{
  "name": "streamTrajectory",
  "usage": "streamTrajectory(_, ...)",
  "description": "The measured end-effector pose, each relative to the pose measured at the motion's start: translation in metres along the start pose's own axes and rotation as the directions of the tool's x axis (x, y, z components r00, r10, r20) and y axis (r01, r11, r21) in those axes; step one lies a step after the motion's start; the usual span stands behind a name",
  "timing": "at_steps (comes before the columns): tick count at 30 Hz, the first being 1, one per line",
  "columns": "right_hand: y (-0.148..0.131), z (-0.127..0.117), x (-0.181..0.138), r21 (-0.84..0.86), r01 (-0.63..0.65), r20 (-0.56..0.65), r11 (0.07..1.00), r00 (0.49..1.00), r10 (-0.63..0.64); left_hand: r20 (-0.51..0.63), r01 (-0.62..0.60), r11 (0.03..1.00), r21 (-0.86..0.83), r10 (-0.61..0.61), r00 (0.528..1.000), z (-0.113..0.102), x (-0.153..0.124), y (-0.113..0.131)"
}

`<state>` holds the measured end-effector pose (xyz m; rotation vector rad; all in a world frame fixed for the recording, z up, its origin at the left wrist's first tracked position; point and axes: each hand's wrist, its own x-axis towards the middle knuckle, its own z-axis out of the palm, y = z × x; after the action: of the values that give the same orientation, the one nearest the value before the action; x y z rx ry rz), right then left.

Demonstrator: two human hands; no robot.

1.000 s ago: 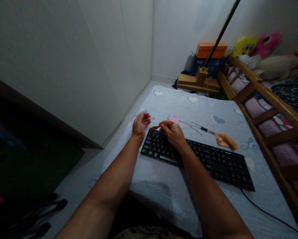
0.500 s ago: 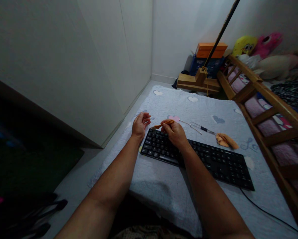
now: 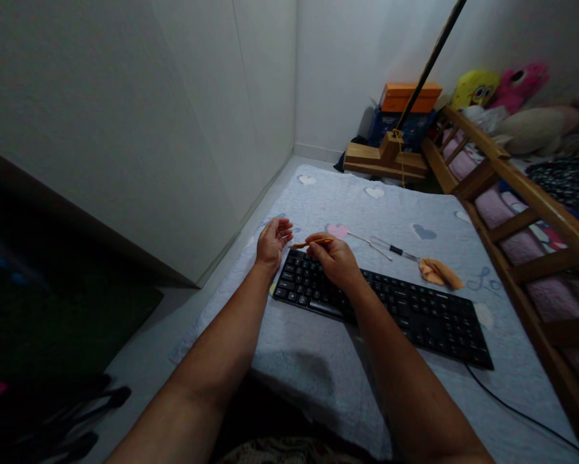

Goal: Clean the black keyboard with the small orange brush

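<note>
A black keyboard [image 3: 400, 306] lies on a pale blue blanket [image 3: 366, 212] with heart shapes. My right hand [image 3: 333, 261] hovers over the keyboard's far left corner, fingers pinched on a thin orange stick-like tool [image 3: 311, 243] that points left. My left hand [image 3: 272, 242] rests on the blanket just left of the keyboard, palm turned up and fingers loosely curled apart, holding nothing. The tool's tip reaches toward my left hand's fingers.
Behind the keyboard lie thin metal tools [image 3: 383, 247] and a crumpled orange cloth [image 3: 440, 272]. A wooden bed rail [image 3: 506, 167] runs along the right with plush toys [image 3: 506, 90] behind it. Wooden pieces and an orange box [image 3: 409, 96] sit at the far wall. The keyboard cable [image 3: 521, 412] trails right.
My right hand has shifted slightly left, lowering the orange tool toward the keyboard's corner. My left hand has stayed put.
</note>
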<state>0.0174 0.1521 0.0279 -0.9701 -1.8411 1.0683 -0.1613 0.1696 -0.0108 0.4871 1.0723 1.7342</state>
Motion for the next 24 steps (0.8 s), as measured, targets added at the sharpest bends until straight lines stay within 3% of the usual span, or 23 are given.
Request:
streamTrajectory(8, -0.0043, 0.0065, -0.0030, -0.073, 0.066, 0.080, 0.995, 0.995, -0.061, -0.008, -0.001, 1.000, -0.006, 0.001, 1.000, 0.0001, 0.0003, -0.0004)
streamTrajectory(14, -0.0015, 0.0082, -0.0029, -0.156, 0.096, 0.020, 0.983, 0.995, -0.094, 0.002, 0.006, 1.000, -0.001, -0.006, 1.000, 0.0003, 0.0004, 0.0006)
streamTrajectory(24, -0.0019, 0.0084, -0.0032, -0.121, 0.074, 0.000, 0.990, 0.997, -0.074, -0.009, 0.025, 1.000, 0.012, -0.024, 1.000, -0.0001, -0.0004, 0.0014)
